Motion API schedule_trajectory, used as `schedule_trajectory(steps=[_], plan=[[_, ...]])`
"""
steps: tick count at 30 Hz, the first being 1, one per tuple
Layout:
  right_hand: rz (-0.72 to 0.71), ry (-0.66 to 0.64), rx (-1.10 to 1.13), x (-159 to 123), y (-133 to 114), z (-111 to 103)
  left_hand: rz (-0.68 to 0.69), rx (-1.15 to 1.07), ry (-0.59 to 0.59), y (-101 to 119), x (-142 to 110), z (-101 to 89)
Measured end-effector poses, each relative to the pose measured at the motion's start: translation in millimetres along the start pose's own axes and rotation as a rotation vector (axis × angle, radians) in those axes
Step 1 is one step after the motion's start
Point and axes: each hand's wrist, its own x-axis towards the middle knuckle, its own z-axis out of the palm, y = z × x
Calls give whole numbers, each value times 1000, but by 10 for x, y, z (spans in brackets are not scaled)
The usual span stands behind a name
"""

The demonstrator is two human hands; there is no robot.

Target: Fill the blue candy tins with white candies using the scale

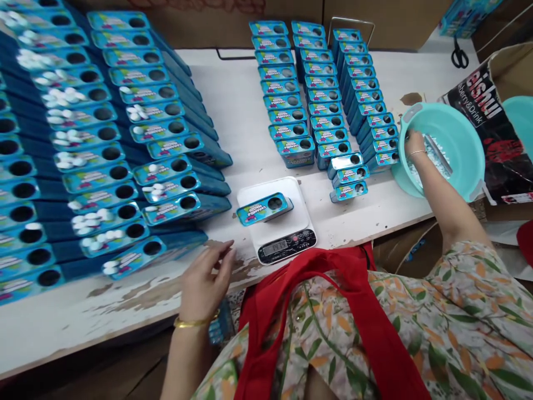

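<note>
A blue candy tin (265, 208) with a round hole in its top stands on a white kitchen scale (245, 228) with a lit display. My left hand (207, 278) hovers at the table's front edge, left of the scale. Its fingers are loosely bent and apart, with nothing in them. Over at the right, my right hand (412, 145) reaches into a turquoise basin (466, 144). Small white candies (437, 151) and a metal scoop (438, 154) lie in the basin. The fingers of this hand are mostly hidden, and I cannot see what they touch.
Rows of blue tins (158, 130) fill the left side, several with white candies on their tops. More tin rows (327, 94) stand right of the middle. A printed black box (483, 111) is beside the basin. Black scissors (459, 55) lie at the back right.
</note>
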Motion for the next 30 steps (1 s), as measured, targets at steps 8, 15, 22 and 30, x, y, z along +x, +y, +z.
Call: schedule_trajectory(steps=[8,15,22,30], plan=[[427,72,335,-224,-86,-359,36,-23,35,-11,56,-14],[226,151,781,-907,-978,-843,13,-66,53,62,65,-7],[-397,-382,715,-1773,-2625,-434,-23,-75,73,76,27,-40],[-877,-381,96,-1918,-3017,138,-92,-136,105,21,-228,-26]])
